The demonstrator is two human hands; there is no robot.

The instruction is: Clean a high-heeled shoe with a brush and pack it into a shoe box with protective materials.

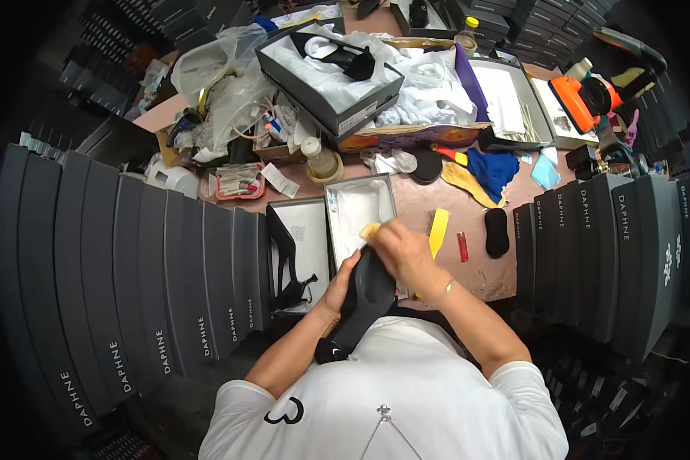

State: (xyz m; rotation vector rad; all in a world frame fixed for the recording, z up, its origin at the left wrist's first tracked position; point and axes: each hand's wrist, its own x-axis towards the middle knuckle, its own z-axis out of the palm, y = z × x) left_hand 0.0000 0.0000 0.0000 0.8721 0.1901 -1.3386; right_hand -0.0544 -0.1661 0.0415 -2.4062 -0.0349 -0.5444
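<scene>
My left hand [336, 295] is closed around the side of a black shoe [369, 295], which I hold tilted in front of my chest. My right hand [406, 253] pinches a small pale yellow piece [369, 231], perhaps cloth or sponge, against the shoe's far end. Part of the shoe is hidden behind the right hand. To the left, a black high-heeled shoe [284, 261] lies in an open shoe box [307, 222]. Just beyond my hands is a grey box part with a white inside [358, 201].
Dark shoe boxes stand in rows at left [142, 268] and right [590, 253]. On the table lie a yellow strip [438, 231], a red lighter [462, 247] and a black oval pad [497, 234]. Farther back, an open box [337, 69] holds a black shoe, near an orange tool [576, 106].
</scene>
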